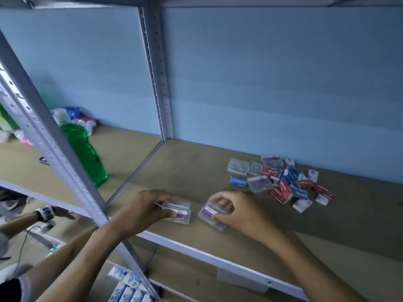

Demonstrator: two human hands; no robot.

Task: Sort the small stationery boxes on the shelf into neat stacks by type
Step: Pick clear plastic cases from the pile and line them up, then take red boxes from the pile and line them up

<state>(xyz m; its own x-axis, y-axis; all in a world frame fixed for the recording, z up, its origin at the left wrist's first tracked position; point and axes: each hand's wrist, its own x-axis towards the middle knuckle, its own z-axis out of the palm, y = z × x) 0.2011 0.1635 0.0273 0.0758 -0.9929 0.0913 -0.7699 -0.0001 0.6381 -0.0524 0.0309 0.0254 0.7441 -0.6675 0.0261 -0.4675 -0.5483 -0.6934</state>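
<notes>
Shelf (pixel 196 166): hands each grip a clear box (pixel 177 211), side by side.

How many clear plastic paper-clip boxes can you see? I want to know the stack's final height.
About 6: a stack under the left hand (maybe two), one in the right hand, and four in the pile. Others may be hidden.

Both hands — left hand (pixel 145 209), right hand (pixel 234 211) — fingers curled, gripping.
</notes>
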